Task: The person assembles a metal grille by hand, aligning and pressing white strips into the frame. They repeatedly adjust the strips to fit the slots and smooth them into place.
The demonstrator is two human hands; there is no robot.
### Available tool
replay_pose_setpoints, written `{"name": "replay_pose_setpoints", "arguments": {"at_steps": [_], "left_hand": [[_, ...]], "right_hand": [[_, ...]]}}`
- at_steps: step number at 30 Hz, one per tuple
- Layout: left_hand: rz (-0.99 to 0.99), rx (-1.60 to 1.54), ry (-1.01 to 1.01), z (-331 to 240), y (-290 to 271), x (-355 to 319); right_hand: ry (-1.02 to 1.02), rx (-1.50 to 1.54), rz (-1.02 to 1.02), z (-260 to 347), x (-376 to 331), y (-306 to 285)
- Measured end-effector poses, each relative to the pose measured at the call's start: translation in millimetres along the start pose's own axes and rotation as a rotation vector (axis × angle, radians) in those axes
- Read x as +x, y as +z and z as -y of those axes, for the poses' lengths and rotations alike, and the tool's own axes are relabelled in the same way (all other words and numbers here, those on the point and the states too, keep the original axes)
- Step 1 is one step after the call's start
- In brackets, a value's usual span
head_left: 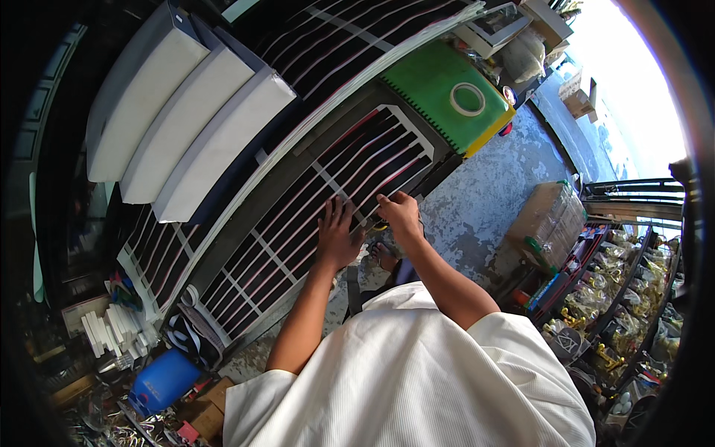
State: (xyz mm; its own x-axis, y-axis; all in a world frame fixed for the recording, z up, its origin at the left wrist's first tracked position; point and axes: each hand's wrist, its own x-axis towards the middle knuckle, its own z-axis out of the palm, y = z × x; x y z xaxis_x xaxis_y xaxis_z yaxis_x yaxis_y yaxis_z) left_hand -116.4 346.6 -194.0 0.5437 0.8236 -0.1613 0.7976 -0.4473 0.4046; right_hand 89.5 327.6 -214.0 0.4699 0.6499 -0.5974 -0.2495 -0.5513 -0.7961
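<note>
Left hand [337, 237] fingers spread flat on striped frame [313, 216], right hand [401, 214] fingers pinching a strip, green package [439, 93] beyond

You get hard daylight from the upper right, where the open sky [640, 82] blows out to pure white. The left side sinks into deep shadow. The fisheye bends every straight edge toward the rim, and black vignette rings the frame. The centre stays sharp; the corners soften.

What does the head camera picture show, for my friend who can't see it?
A person's left hand lies flat on a dark frame of pink and white strips while the right hand pinches its edge. A green box sits beyond.
</note>
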Motion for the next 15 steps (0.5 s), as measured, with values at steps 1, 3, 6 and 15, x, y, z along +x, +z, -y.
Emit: {"name": "replay_pose_setpoints", "arguments": {"at_steps": [1, 3, 6, 15], "left_hand": [[-0.030, -0.041, 0.017, 3.7, -0.8, 1.8], [-0.077, -0.078, 0.024, 6.8, 2.3, 6.5], [-0.097, -0.041, -0.011, 7.3, 3.5, 11.1], [-0.162, 0.106, 0.009, -12.8, -2.4, 12.3]], "right_hand": [[0.000, 0.053, 0.006, -0.2, 1.0, 0.4], [0.032, 0.110, -0.003, -2.1, 2.8, 3.8], [-0.006, 0.103, 0.021, -7.8, 5.9, 2.7], [-0.036, 0.108, 0.016, -22.1, 14.4, 4.2]]}}
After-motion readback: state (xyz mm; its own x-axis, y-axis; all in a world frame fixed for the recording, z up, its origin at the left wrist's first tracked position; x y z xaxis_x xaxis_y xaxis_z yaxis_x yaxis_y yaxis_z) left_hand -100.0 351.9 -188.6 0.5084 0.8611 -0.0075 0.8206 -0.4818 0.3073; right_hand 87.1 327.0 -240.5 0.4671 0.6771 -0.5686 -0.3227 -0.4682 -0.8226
